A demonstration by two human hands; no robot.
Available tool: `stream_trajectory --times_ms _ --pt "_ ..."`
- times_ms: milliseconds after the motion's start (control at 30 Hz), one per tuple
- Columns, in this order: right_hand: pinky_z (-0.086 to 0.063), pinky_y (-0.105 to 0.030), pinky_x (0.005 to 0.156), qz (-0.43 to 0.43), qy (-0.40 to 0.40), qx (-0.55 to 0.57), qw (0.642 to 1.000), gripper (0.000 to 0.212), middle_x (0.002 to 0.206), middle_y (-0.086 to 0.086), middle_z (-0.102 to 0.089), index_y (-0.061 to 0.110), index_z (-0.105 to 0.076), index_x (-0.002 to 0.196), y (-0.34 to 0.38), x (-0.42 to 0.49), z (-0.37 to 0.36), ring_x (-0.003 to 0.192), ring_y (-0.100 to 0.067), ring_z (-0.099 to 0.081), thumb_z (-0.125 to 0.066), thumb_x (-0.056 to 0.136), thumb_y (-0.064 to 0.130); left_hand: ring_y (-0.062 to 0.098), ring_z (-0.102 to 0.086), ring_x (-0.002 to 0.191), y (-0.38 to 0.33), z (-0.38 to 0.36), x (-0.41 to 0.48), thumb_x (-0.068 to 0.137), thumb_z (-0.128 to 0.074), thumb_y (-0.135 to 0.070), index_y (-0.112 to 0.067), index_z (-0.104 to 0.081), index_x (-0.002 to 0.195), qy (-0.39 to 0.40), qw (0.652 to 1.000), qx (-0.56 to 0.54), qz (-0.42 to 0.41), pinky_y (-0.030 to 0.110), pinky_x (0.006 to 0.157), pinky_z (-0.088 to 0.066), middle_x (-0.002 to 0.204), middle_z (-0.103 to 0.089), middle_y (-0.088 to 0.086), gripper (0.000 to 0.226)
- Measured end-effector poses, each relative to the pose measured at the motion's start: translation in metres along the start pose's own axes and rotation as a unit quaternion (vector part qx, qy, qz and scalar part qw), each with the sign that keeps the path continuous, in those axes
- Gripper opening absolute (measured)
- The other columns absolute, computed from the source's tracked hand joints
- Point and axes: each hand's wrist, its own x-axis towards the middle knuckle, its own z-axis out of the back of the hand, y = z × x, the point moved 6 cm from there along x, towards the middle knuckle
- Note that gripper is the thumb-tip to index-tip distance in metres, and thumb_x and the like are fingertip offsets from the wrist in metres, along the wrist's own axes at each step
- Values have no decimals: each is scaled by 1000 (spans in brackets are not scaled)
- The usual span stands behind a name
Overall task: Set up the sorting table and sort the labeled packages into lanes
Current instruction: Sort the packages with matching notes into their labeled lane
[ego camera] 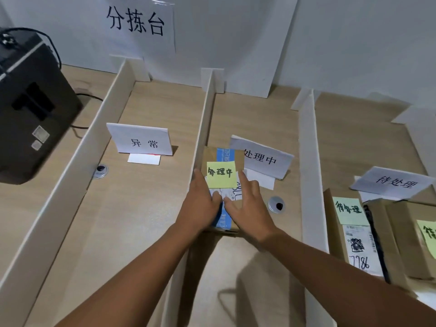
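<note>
In the frame centre, left hand [202, 205] and right hand [246, 208] press flat, straight-fingered on one package [226, 154] just beside the middle divider [204, 119], bare floor to its right; three signs [262, 159], two more packages [354, 234] lower right.

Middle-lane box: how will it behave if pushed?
Box likely slides flat on the smooth table: low and wide, unlikely to tip. Cardboard looks stiff, unsagging under the left hand and right hand. Sticky note might peel if rubbed.

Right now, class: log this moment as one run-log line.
step: sorting | package: middle lane | note: 处理中 | left hand, right hand: resting on it
</note>
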Motion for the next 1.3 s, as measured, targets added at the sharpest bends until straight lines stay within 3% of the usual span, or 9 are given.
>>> stream_trajectory --times_ms 67,233,367,500,567,733,933,1100,1300 --pt "-50 -46 102 5 6 -3 1000 79 132 0 -35 39 -7 159 -1 0 2 124 -23 -49 -56 98 49 20 -61 113 -2 0 -2 97 -57 -20 -20 -35 128 -6 1000 10 1 34 83 -53 130 -56 3 38" --pt "-49 -37 101 26 -34 -13 999 74 145 5 -31 42 -8 158 10 -23 45 136 -16 -37 -48 97 58 24 -41 135 -46 14 -27 102 -53 -24 -9 -37 149 -52 989 117 -74 27 103 -40 147 -44 11 52" --pt "-38 -45 114 70 -76 -79 992 68 159 5 -27 34 -27 157 0 -70 121 147 -17 -24 -45 97 59 28 -36 143 -109 10 -62 106 -45 -33 -14 -40 154 -29 968 201 -148 48 116 -33 155 -43 10 52" --pt "-19 -43 123 61 -133 -145 979 65 167 0 -21 32 -31 157 -40 -145 212 154 -20 -11 -45 99 59 26 -19 153 -179 -24 -118 102 -48 -49 -23 -30 159 -4 954 231 -190 50 123 -16 165 -28 3 65" --pt "-18 -42 124 52 -160 -171 971 68 166 -1 -23 30 -33 156 -64 -192 259 154 -21 -13 -43 97 61 27 -17 154 -219 -51 -153 98 -49 -60 -26 -28 160 -3 943 243 -227 49 123 -15 166 -27 3 74" --pt "-16 -37 122 22 -236 -218 947 67 166 -7 -24 26 -34 157 -139 -349 378 153 -26 -17 -55 98 50 29 -15 154 -333 -149 -262 92 -43 -73 -32 -26 160 15 918 249 -309 53 122 -18 166 -26 3 81" --pt "-18 -41 123 -73 -340 -242 906 68 166 -6 -23 27 -33 158 -250 -576 507 154 -25 -16 -50 99 57 25 -10 155 -467 -320 -417 88 -35 -79 -35 -22 159 71 888 208 -404 54 123 -15 167 -21 -1 84" --pt "-19 -42 123 -168 -381 -249 874 67 166 -3 -23 30 -31 158 -340 -731 573 153 -25 -16 -44 99 61 23 -7 155 -547 -448 -535 85 -27 -83 -38 -20 158 130 854 191 -467 55 122 -15 167 -18 -5 87" --pt "-27 -44 120 -258 -417 -230 840 68 163 -3 -27 32 -31 157 -442 -846 632 149 -25 -24 -45 97 63 21 -13 151 -624 -579 -623 87 -30 -79 -38 -27 156 179 814 179 -522 55 121 -17 164 -25 -5 80"
